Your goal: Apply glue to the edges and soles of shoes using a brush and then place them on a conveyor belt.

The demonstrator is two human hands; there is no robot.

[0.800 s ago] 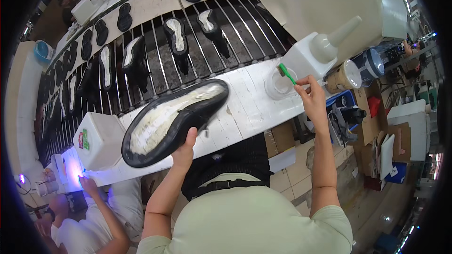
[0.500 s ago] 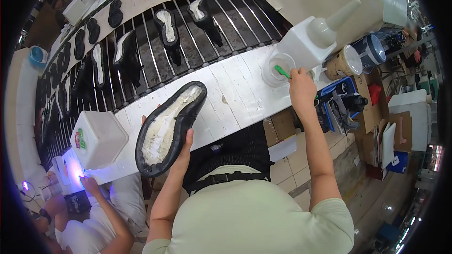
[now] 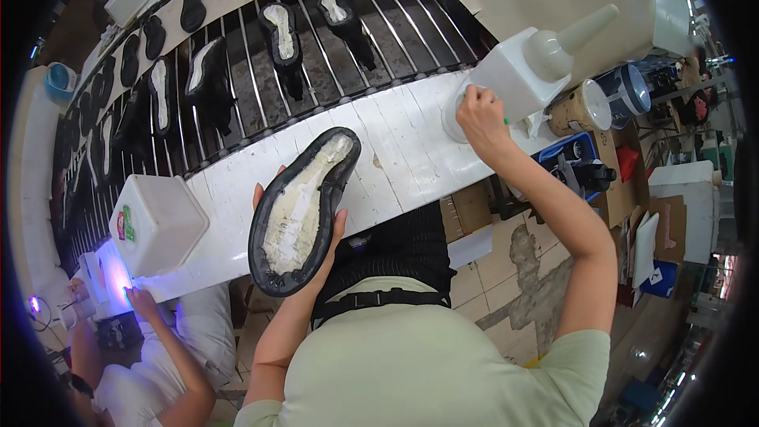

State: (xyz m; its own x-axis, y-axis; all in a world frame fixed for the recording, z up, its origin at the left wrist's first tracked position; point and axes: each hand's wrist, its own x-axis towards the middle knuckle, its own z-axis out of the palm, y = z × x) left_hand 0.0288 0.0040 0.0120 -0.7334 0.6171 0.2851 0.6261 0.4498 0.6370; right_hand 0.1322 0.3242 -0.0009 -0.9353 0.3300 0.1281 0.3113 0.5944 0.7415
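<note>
A black shoe upper [image 3: 299, 217], bottom upward, is tilted in front of me, its pale cream underside framed by a black rim. My left hand [image 3: 332, 247] is closed around it from beneath, with fingertips on the far edge and the thumb on the near one. My right hand [image 3: 484, 122] is over a clear plastic cup [image 3: 454, 120] at the bench's far edge, its fingers pinched together. A bit of green handle [image 3: 506, 121] sticks out beside them, belonging to a small green brush; its working end is hidden by the hand and cup.
A white squeeze bottle [image 3: 518, 71] with a long nozzle lies behind the cup, beside a lidded tub [image 3: 581, 107]. Shoe uppers [image 3: 281, 35] sit on a metal-bar rack across the bench [image 3: 395, 142]. A white container [image 3: 158, 225] stands left, near another person's hand [image 3: 144, 304] under violet light.
My right hand has shifted left and lowered over the cup, turning so the green brush is mostly covered. My left hand has brought the shoe upper slightly right and turned it more upright.
</note>
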